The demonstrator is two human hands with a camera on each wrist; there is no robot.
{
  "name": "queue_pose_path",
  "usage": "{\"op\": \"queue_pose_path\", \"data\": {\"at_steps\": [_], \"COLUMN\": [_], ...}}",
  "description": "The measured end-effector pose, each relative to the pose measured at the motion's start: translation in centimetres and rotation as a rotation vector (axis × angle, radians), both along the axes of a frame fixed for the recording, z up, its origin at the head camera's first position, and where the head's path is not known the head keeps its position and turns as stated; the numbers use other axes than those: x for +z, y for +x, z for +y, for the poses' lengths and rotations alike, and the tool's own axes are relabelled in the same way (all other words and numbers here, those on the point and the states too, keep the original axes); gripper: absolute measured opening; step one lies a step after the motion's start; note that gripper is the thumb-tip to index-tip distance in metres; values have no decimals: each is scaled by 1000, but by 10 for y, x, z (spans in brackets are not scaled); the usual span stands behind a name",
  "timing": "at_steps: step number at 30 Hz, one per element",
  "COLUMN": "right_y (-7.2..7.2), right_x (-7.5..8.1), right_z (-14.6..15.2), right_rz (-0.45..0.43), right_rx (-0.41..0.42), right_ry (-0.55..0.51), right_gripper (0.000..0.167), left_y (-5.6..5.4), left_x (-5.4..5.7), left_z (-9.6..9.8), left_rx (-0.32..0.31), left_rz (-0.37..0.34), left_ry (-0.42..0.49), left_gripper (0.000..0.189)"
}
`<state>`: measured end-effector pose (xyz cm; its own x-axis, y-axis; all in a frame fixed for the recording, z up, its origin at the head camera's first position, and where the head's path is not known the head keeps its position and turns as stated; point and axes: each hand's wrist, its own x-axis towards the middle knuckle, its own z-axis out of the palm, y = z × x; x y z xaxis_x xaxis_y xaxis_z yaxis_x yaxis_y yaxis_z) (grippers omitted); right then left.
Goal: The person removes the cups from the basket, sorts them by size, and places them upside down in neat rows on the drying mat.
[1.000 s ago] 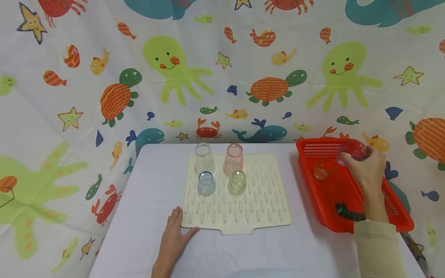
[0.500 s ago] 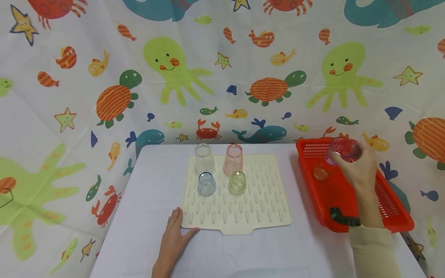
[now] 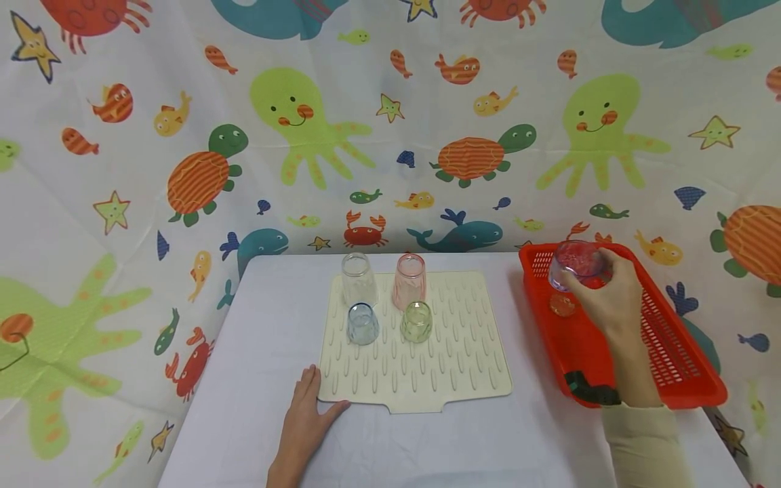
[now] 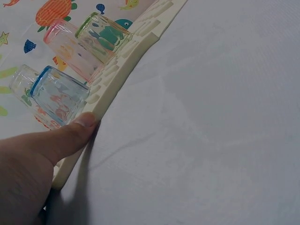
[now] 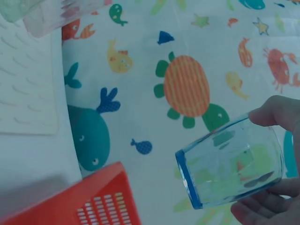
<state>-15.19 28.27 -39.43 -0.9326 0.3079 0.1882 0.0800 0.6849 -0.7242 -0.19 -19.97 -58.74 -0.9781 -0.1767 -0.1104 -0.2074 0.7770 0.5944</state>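
My right hand point(image 3: 607, 291) grips a clear tumbler point(image 3: 567, 264) between thumb and fingers, held above the red basket point(image 3: 549, 346). In the right wrist view the tumbler point(image 5: 229, 164) lies tilted, with a thick blue band at the end away from the palm. My left hand point(image 3: 308, 423) rests at the near left corner of a cream draining mat point(image 3: 457, 366), its thumb point(image 4: 77, 133) laid on the mat's front edge. Standing on the mat are a clear glass point(image 3: 358, 281), a pink glass point(image 3: 411, 281), a small blue glass point(image 3: 363, 324) and a small green glass point(image 3: 417, 322).
Another glass point(image 3: 562, 305) lies inside the red basket, beneath the held tumbler. The basket stands along the right side of the white table point(image 3: 262, 325). Behind the table hangs a curtain point(image 3: 390, 183) printed with sea animals.
My right hand has moved left over the basket, carrying the tumbler with it. The left hand and the glasses on the mat stay where they were.
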Motion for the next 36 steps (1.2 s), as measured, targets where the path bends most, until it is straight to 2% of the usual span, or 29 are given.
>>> {"op": "queue_pose_path", "data": {"at_steps": [7,14,19,26,36], "right_y": [7,13,18,22,29], "right_x": [-2,-7,-10,-14,-14], "right_z": [-16,-31,-43,-55,-70], "right_rz": [61,145,157,167,171], "right_rx": [37,113,162,197,250], "right_ry": [37,21,24,79,93], "right_gripper": [80,74,75,73,74], "left_y": [0,0,0,0,-1], "left_x": [2,2,2,0,-1], "left_z": [1,1,1,1,1], "left_rx": [0,-3,-1,-1,-8], "left_rz": [5,7,6,5,13], "left_ry": [-2,-4,-6,-10,-22], "left_gripper": [103,103,103,103,103]}}
